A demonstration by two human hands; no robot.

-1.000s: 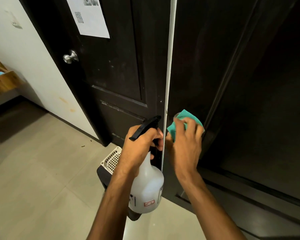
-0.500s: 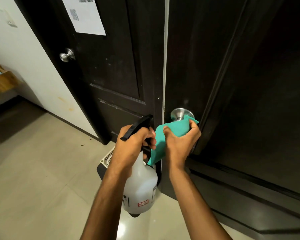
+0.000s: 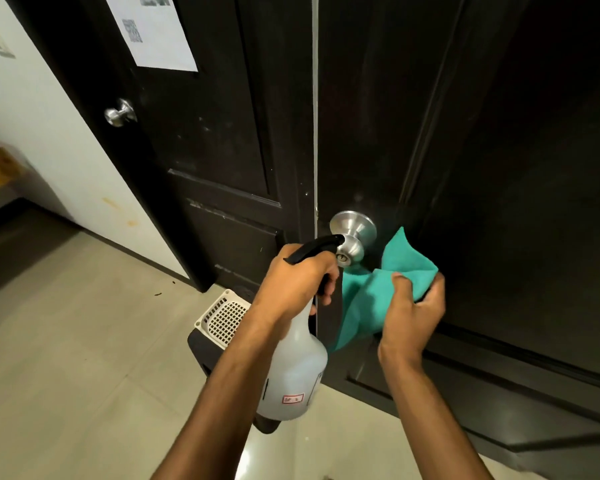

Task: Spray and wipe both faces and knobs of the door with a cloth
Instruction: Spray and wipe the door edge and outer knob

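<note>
Now nozzle at knob [image 3: 352, 233]: left hand [image 3: 297, 282] grips spray bottle [image 3: 297, 368], right hand [image 3: 413, 306] fingers bunch cloth [image 3: 378, 289] (just beside knob); short squirt, wrap, twist.

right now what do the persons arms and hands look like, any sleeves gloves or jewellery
Both forearms are bare up to the frame's lower edge, with no sleeve in view. The left hand and the right hand wear no gloves. No watch, bracelet or ring shows on either wrist or on the fingers that can be seen. No markings are visible on either arm.
</note>
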